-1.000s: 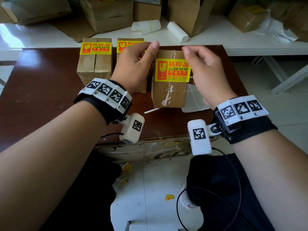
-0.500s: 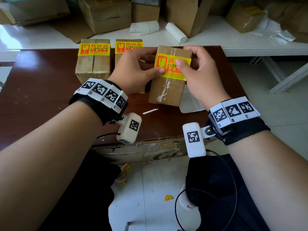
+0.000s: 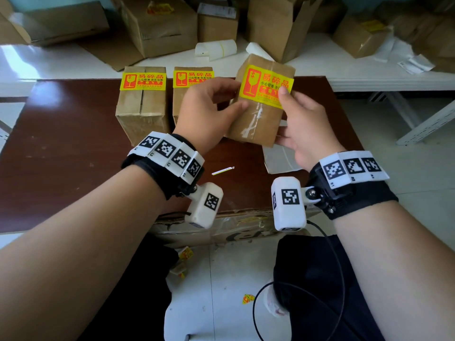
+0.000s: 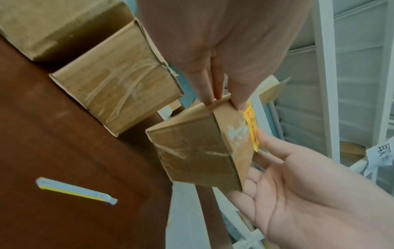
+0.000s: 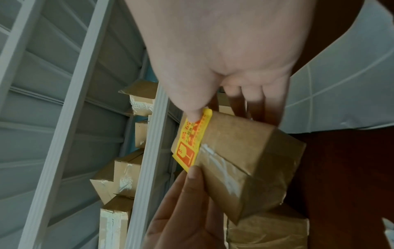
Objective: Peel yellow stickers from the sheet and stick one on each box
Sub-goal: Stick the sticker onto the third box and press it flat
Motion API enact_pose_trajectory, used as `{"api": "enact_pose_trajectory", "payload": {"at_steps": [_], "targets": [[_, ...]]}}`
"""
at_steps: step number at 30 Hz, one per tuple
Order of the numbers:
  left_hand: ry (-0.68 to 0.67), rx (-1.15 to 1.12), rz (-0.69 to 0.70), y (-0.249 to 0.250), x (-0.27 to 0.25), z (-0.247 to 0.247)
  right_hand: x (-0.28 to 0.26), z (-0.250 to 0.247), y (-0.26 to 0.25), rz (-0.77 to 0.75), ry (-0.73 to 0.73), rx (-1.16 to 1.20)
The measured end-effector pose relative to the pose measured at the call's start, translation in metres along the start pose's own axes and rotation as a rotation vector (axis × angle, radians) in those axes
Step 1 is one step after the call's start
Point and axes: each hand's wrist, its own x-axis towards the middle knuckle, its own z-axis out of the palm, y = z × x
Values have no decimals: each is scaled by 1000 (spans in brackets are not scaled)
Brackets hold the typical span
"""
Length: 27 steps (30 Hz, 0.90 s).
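Observation:
A small brown cardboard box (image 3: 256,124) is held up off the table, tilted to the right. A yellow sticker (image 3: 264,86) with red print lies across its upper face. My left hand (image 3: 211,107) grips the box's left side, thumb on the face by the sticker's lower left corner. My right hand (image 3: 302,116) grips the right side, thumb on the sticker's lower right and fingers under the box. The left wrist view shows the box (image 4: 198,151) between both hands. In the right wrist view the sticker (image 5: 192,141) shows under my thumb. Two more stickered boxes (image 3: 142,104) (image 3: 178,102) stand behind.
A white backing sheet (image 3: 278,158) lies on the dark brown table (image 3: 61,143) under my right hand. A thin white and yellow strip (image 3: 222,170) lies near the front middle. Larger cartons (image 3: 160,25) and white rolls (image 3: 216,49) crowd the white surface behind.
The box has come up off the table and tilted right. My thumbs slid from the box top over the sticker to its lower corners, and my fingers now grip the sides.

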Motion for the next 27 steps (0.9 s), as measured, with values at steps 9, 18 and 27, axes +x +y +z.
{"api": "enact_pose_trajectory", "payload": {"at_steps": [9, 18, 27], "targets": [[102, -125, -149, 8, 16, 8, 16, 20, 2, -163, 113, 48], [-74, -32, -210, 13, 21, 13, 25, 36, -1, -10, -47, -60], [-119, 118, -108, 6, 21, -3, 40, 36, 20, -47, -125, -210]]}}
